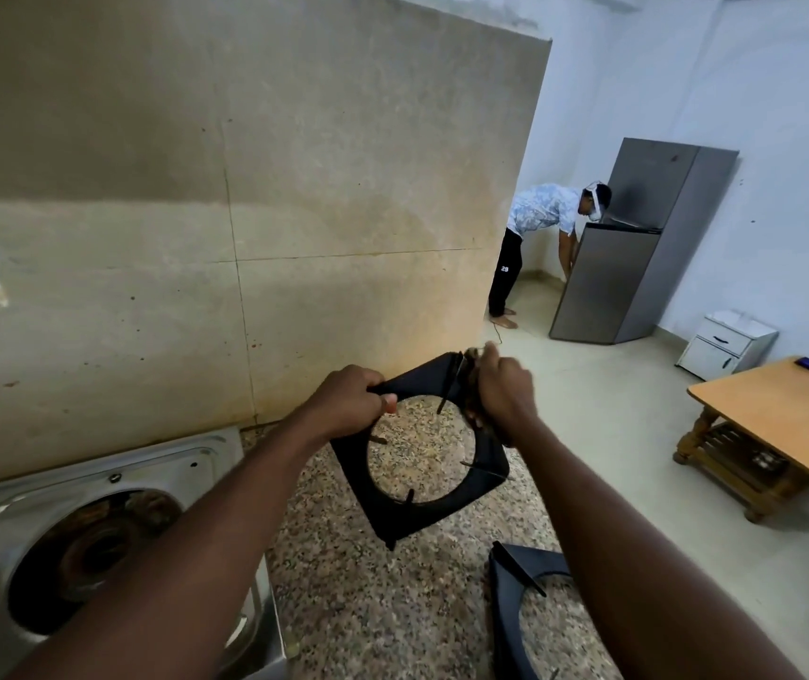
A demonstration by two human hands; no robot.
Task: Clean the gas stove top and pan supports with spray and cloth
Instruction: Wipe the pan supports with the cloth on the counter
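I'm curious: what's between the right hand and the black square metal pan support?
A dark crumpled cloth, gripped by the right hand against the pan support; head view.

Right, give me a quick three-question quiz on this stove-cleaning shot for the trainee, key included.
1. True or false: the second pan support lies on the stove.
2. The right hand grips: A) a spray bottle, B) a cloth, C) a burner cap.
3. Which hand grips the held pan support directly by its rim, with no cloth?

Key: 1. False, it lies on the granite counter. 2. B. 3. The left hand.
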